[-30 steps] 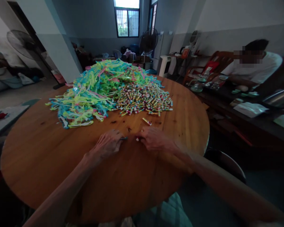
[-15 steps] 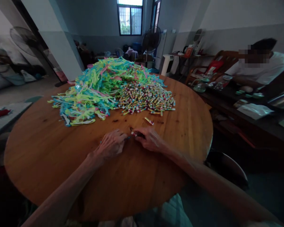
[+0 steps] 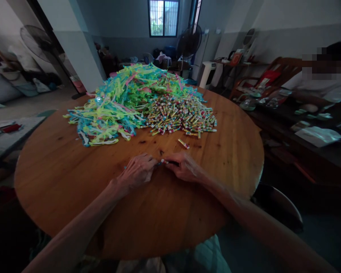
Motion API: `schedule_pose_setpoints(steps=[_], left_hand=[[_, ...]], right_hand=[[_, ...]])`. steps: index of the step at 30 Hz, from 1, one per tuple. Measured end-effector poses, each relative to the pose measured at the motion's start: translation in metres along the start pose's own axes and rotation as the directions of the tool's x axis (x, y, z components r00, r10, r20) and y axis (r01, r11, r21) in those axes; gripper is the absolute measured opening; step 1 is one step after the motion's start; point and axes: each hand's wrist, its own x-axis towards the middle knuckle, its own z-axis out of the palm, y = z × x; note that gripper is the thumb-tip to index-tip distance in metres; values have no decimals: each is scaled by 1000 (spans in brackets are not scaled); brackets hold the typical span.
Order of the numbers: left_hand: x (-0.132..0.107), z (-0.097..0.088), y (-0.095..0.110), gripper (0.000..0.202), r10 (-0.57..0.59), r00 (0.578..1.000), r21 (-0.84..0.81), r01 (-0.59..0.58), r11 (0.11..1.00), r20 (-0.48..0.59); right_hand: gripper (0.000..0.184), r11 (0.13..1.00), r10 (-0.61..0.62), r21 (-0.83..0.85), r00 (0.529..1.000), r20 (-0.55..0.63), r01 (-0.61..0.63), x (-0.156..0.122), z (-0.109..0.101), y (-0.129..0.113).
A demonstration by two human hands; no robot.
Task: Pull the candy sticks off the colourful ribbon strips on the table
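Observation:
Over the near part of the round wooden table, my left hand (image 3: 140,167) is closed in a pinch on a thin blue plastic strip (image 3: 159,163). A bit of blue also shows behind its wrist. Facing it, my right hand (image 3: 184,167) pinches a small printed tube (image 3: 165,162) with a white and red end. The strip's tip is right by that end; whether they touch I cannot tell. Just beyond my hands lies a single loose tube (image 3: 183,143). Farther back is a heap of similar tubes (image 3: 182,117), against a large pile of blue, yellow-green and pink strips (image 3: 125,94).
The wooden table (image 3: 59,182) spans the middle of the view. To the right, a person in a white top sits behind a dark bench (image 3: 287,140) holding bags and small items. A standing fan (image 3: 189,41) and a window (image 3: 163,19) are at the back.
The view has swung slightly left, so the scene sits farther right. Both hands keep their pinches, and the gap between strip tip and tube end looks a little smaller.

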Motion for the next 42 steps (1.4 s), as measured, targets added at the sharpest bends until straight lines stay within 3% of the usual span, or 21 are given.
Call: schedule_pose_setpoints(steps=[5, 10, 21, 30, 39, 42], left_hand=[[0, 1, -2, 27, 36, 997, -49, -40, 998, -66], [1, 1, -3, 24, 76, 988, -150, -97, 984, -138], [0, 0, -2, 24, 85, 981, -206, -120, 971, -173], [1, 4, -4, 25, 133, 978, -179, -161, 971, -162], [-1, 0, -3, 27, 121, 987, -23, -124, 992, -109], [-2, 0, -1, 25, 49, 996, -60, -53, 997, -77]], right_hand=[[23, 999, 38, 36, 999, -3, -38, -1, -3, -4], [25, 974, 133, 181, 991, 27, -136, -2, -7, -5], [30, 911, 187, 359, 980, 73, -201, -5, -11, -8], [23, 972, 127, 199, 992, 14, -127, -6, -8, -6], [23, 986, 111, 129, 994, -4, -110, -7, -5, -8], [22, 988, 84, 135, 996, -22, -80, -7, -6, -8]])
